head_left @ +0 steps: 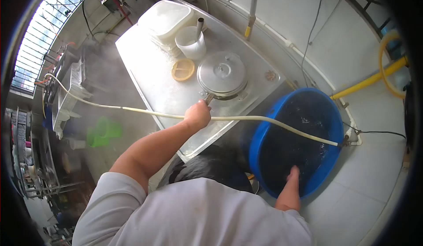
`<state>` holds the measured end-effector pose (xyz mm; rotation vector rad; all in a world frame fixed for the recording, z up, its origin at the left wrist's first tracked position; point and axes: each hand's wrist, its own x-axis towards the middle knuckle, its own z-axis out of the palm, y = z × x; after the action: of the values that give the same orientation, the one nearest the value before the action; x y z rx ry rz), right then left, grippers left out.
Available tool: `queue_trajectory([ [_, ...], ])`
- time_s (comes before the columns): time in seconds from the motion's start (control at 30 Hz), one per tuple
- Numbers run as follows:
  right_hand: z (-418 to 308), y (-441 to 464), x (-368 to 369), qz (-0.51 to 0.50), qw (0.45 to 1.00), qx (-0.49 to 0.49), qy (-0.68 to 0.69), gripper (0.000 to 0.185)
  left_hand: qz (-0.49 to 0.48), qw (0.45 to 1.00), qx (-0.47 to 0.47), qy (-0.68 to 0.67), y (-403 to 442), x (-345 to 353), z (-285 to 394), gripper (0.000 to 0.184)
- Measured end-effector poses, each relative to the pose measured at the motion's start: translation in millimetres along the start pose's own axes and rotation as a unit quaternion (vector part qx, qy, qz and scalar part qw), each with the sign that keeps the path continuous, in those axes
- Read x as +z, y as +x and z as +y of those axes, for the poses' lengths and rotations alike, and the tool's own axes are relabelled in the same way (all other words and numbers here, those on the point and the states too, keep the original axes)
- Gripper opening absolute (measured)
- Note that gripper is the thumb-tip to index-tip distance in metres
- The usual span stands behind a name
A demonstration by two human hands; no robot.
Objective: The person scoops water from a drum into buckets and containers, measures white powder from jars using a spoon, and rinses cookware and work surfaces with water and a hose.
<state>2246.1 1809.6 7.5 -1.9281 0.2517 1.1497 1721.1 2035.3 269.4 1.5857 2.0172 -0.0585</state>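
A silver pressure cooker [221, 74] with its lid on stands on the metal worktop [169, 107]. My left hand [198, 114] is closed around its handle, on the side facing me. My right hand [293, 173] reaches down into a big blue tub [260, 158] of dark water. Its fingers are at or under the water and hidden, so what they hold, if anything, does not show. A pale hose [246, 118] crosses over my left wrist area and the tub, ending at a tap fitting [345, 144] by the wall.
Stacked white plastic bins [165, 19], a white bucket [191, 43] with a metal tube in it, and a round yellowish lid [183, 70] sit on the worktop. Green containers [104, 131] stand on the floor at left, amid steam. A yellow pipe [370, 77] runs at right.
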Motion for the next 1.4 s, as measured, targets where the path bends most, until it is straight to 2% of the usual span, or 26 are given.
queue_trajectory([
  [0.07, -39, -31, 38, -0.223, 0.97, 0.088, 0.031, 0.038, 0.003, 1.0, 0.0, 0.002, 0, 0, 1, 0.038],
  [0.13, -96, -109, 108, -0.541, 0.831, 0.104, 0.076, 0.036, 0.003, 1.0, 0.007, 0.008, 5, 3, -2, 0.038],
  [0.23, -158, -265, 181, -0.539, 0.837, -0.073, 0.054, 0.042, -0.002, 1.0, 0.012, 0.02, 2, 5, -2, 0.04],
  [0.27, -165, -278, 184, -0.535, 0.839, -0.077, 0.058, 0.042, 0.002, 1.0, 0.005, 0.024, 2, 4, 0, 0.041],
  [0.33, -172, -292, 188, -0.464, 0.865, -0.173, 0.081, 0.043, 0.0, 0.999, 0.008, 0.033, 1, 2, 2, 0.04],
  [0.37, -168, -281, 183, -0.464, 0.865, -0.173, 0.08, 0.043, -0.002, 0.999, 0.004, 0.041, 0, 1, 2, 0.039],
  [0.43, -144, -225, 155, -0.335, 0.914, -0.226, 0.034, 0.046, 0.002, 0.999, 0.002, 0.034, 0, 2, 2, 0.039],
  [0.53, -95, -125, 93, -0.122, 0.968, -0.171, -0.137, 0.046, 0.012, 1.0, 0.001, 0.017, 4, 7, -3, 0.038],
  [0.57, -60, -53, 61, -0.026, 0.938, -0.242, -0.248, 0.045, 0.018, 1.0, 0.009, 0.01, 4, 9, -5, 0.038],
  [0.63, -30, -17, 12, 0.127, 0.888, -0.226, -0.379, 0.048, 0.014, 1.0, 0.004, 0.013, 4, 7, -5, 0.038],
  [0.67, -17, -15, 7, 0.124, 0.888, -0.226, -0.38, 0.048, 0.01, 1.0, 0.007, 0.014, 4, 7, -4, 0.037],
  [0.73, -3, -16, 5, 0.14, 0.981, -0.102, -0.085, 0.046, 0.014, 1.0, 0.007, 0.011, 4, 8, -4, 0.037],
  [0.77, -17, -27, 14, -0.004, 0.998, -0.007, -0.063, 0.045, 0.015, 1.0, 0.009, 0.011, 4, 9, -4, 0.037],
  [0.8, -36, -38, 29, -0.147, 0.984, 0.09, -0.039, 0.044, 0.014, 1.0, 0.008, 0.013, 4, 9, -5, 0.037],
  [0.83, -53, -53, 58, -0.27, 0.959, 0.069, -0.057, 0.04, 0.018, 1.0, 0.007, 0.008, 4, 8, -4, 0.036],
  [0.87, -84, -111, 94, -0.416, 0.905, 0.085, 0.015, 0.039, 0.021, 1.0, 0.004, 0.002, 3, 9, -4, 0.036],
  [0.9, -114, -163, 124, -0.518, 0.852, 0.062, -0.036, 0.037, 0.017, 1.0, 0.001, 0.003, 2, 10, -6, 0.036],
  [0.97, -140, -245, 172, -0.548, 0.832, -0.061, -0.064, 0.036, 0.021, 1.0, 0.015, 0.01, 4, 8, -5, 0.036],
  [1.0, -144, -259, 182, -0.545, 0.834, -0.059, -0.066, 0.036, 0.018, 1.0, 0.01, 0.007, 5, 8, -5, 0.037],
  [1.07, -147, -275, 195, -0.413, 0.879, -0.235, -0.052, 0.036, 0.018, 1.0, 0.015, 0.007, 8, 11, -8, 0.037],
  [1.1, -145, -266, 193, -0.35, 0.896, -0.27, -0.045, 0.034, 0.021, 1.0, 0.02, 0.007, 9, 12, -11, 0.038],
  [1.17, -133, -213, 167, -0.258, 0.912, -0.296, -0.12, 0.03, 0.014, 1.0, 0.019, 0.002, 11, 14, -13, 0.037],
  [1.23, -116, -156, 123, -0.21, 0.921, -0.241, -0.222, 0.03, 0.005, 1.0, 0.014, -0.003, 9, 14, -14, 0.037],
  [1.3, -84, -76, 72, -0.107, 0.893, -0.23, -0.372, 0.034, 0.013, 0.999, 0.022, -0.025, 7, 10, -12, 0.037],
  [1.37, -33, -2, 19, 0.04, 0.857, -0.315, -0.405, 0.039, 0.007, 1.0, 0.017, -0.016, 9, 12, -11, 0.037],
  [1.4, -13, 16, -1, 0.126, 0.86, -0.269, -0.415, 0.04, 0.007, 1.0, 0.011, -0.012, 10, 12, -11, 0.037],
])
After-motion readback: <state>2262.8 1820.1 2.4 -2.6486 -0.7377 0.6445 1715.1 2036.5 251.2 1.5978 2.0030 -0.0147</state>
